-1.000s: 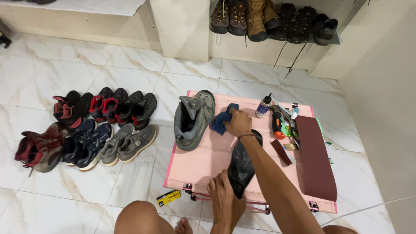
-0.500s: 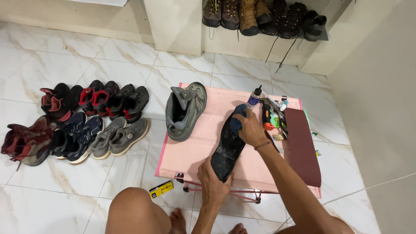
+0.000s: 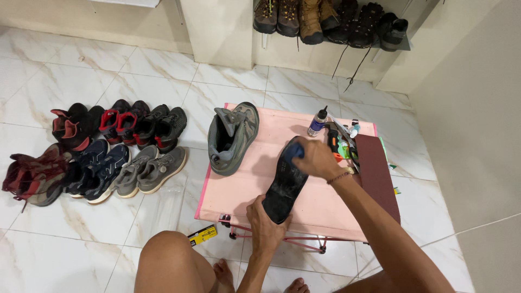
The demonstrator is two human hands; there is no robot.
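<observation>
Black sole (image 3: pixel 284 183) under right fingers (image 3: pixel 307 160), blue cloth (image 3: pixel 296 150)

A low pink worktop (image 3: pixel 255 190) stands on the white marble floor (image 3: pixel 65 244). On the worktop, a grey shoe (image 3: pixel 232 138) lies at its far left corner, a small bottle (image 3: pixel 317 122) and a maroon pad (image 3: pixel 375 173) along its right edge.

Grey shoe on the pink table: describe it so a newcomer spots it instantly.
Find the low pink table in the middle of the white tiled floor. On its left part lies the grey shoe, opening up. Unlike the black-soled shoe beside it, held by the left hand and rubbed by the right hand, no hand touches it.
</observation>
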